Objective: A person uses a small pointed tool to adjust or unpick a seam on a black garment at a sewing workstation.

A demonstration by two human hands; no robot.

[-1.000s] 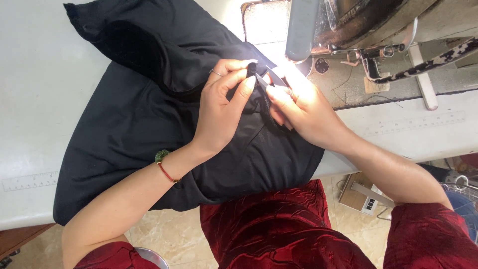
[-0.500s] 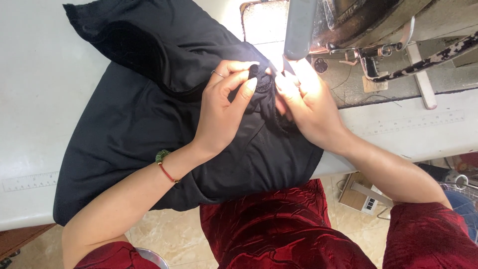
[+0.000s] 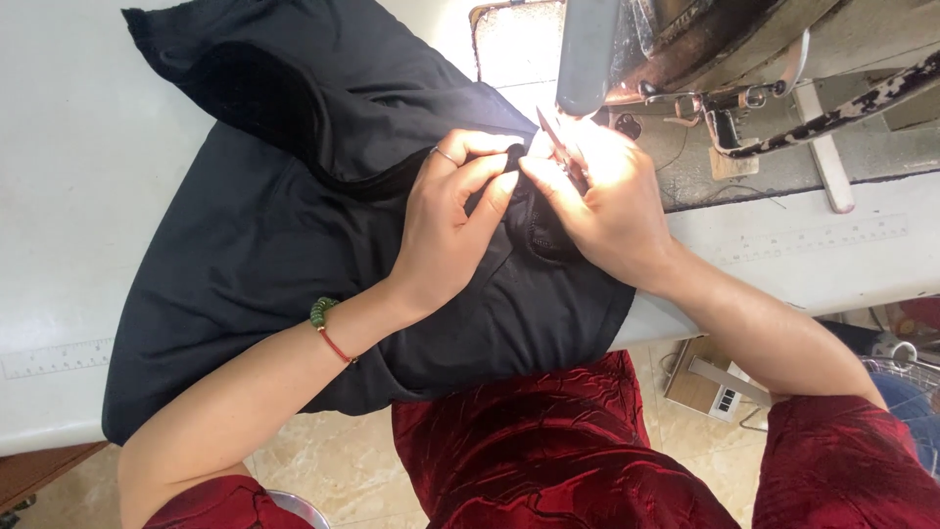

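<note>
Pinched between the thumb and fingertips of both hands is one small fold of a black, soft knit garment, gathered just beside the foot of the sewing machine. One left hand comes in from the lower left, its fingers curled and pressed onto the fold; it wears one thin ring on a finger and one bracelet of green beads on a red cord at the wrist. One right hand meets it from the right, fingertips touching those of the left, and grips one small pair of metal thread snips whose blades point up and away from the knuckles; whether the blades touch the cloth cannot be told.

That garment lies spread over one pale grey sewing table, its near edge hanging over the table's front above the person's lap in crinkled dark red velvet. One grey industrial sewing machine stands at the top right. Two printed rulers run along the table's front edge, one at the left, one at the right.
</note>
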